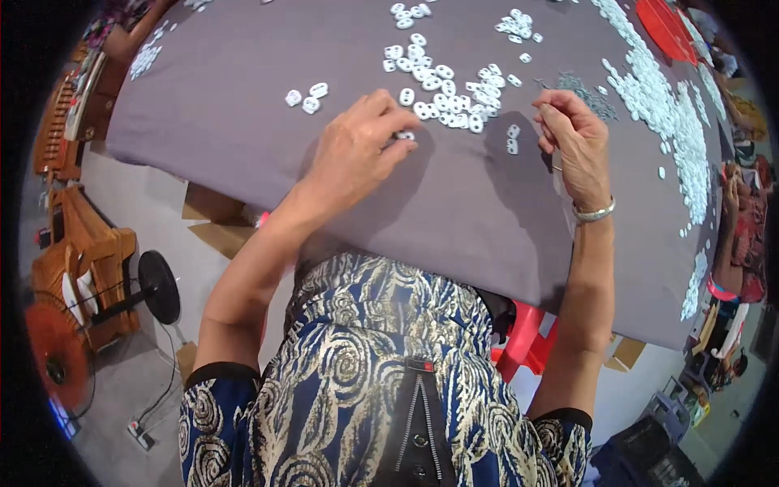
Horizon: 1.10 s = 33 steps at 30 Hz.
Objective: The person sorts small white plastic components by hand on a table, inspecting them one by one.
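My left hand (355, 146) is over the grey tablecloth, thumb and fingers pinched around a small white oval piece with two holes (406, 136). To the right, my right hand (576, 142) is closed with its fingertips together; what they hold, if anything, is too small to make out. Just left of it lie two white pieces (513, 140) in a short line. A loose heap of similar white two-hole pieces (458, 105) spreads beyond and between my hands. Past my right hand is a small pile of thin dark grey bits (588, 96), perhaps pins or screws.
Three white pieces (311, 104) lie left of my left hand. A small white cluster (517, 26) sits farther back. Along the right side runs a long bank of white pieces (677, 130), with a red basin (665, 31) behind. Other people sit at the table's edges.
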Tool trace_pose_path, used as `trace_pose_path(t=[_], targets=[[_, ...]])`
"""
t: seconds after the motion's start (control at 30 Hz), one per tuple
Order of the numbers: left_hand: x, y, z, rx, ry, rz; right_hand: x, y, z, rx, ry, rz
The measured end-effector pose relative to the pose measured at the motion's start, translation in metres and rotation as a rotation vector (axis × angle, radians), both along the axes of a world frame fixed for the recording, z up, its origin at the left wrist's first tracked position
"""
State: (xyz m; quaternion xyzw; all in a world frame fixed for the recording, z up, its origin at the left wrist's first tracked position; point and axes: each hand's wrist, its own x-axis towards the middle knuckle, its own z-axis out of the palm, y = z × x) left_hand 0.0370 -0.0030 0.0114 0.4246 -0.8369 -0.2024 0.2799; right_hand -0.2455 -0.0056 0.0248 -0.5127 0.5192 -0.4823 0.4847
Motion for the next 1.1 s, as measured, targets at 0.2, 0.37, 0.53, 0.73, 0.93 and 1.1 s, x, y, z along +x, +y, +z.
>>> trace_pose_path(t=[0.2, 0.37, 0.53, 0.73, 0.93, 1.1], targets=[[-0.011, -0.005, 0.009, 0.067, 0.19, 0.119, -0.009, -0.005, -0.006, 0.021, 0.041, -0.096], [-0.067, 0.004, 0.006, 0.088, 0.231, -0.076, -0.007, -0.005, -0.01, 0.015, 0.094, -0.097], [-0.108, -0.007, -0.004, -0.124, 0.09, -0.147, -0.009, -0.008, -0.017, -0.06, 0.171, -0.075], [-0.107, -0.018, -0.002, -0.097, -0.051, -0.211, -0.012, -0.009, -0.021, -0.071, 0.158, -0.047], [-0.107, -0.026, 0.001, 0.003, -0.077, -0.219, -0.012, -0.009, -0.02, -0.058, 0.188, -0.054], [-0.104, -0.026, -0.001, 0.016, -0.086, -0.208, -0.011, -0.009, -0.021, -0.064, 0.172, -0.037]])
